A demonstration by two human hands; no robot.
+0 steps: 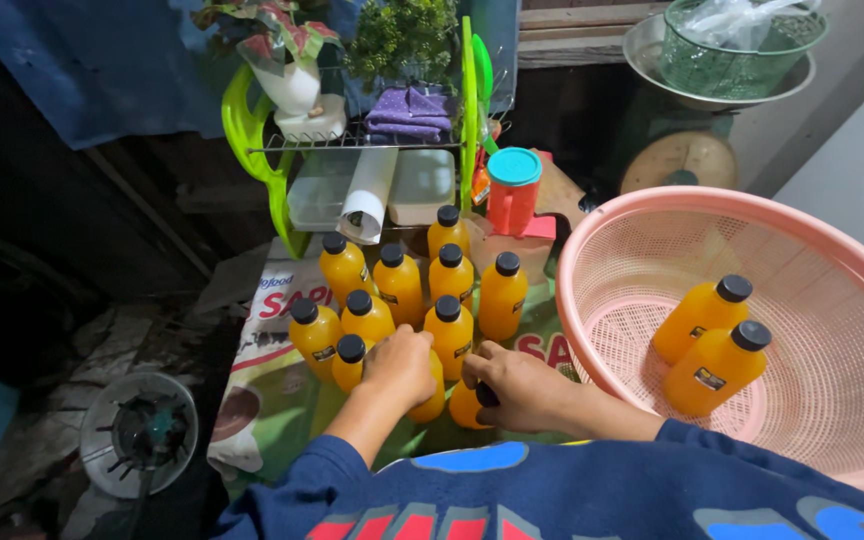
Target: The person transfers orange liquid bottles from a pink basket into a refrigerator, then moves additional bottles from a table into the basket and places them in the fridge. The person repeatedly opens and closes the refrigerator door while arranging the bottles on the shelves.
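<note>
Several small bottles of orange liquid with black caps [450, 276] stand grouped on a printed sack [277, 385]. My left hand [401, 365] is closed over the top of one bottle at the group's front. Beside it, my right hand [524, 388] grips another front bottle [466, 404] around its black cap. To the right, a large pink mesh basket [642, 250] holds two more orange bottles [717, 345] lying on their sides.
Behind the bottles stands a green dish rack [252, 140] with a white cup, a purple cloth and clear containers. A red jar with a teal lid [513, 190] sits beside it. A metal gas burner [140, 432] lies lower left. A green basket in a metal bowl [732, 60] is upper right.
</note>
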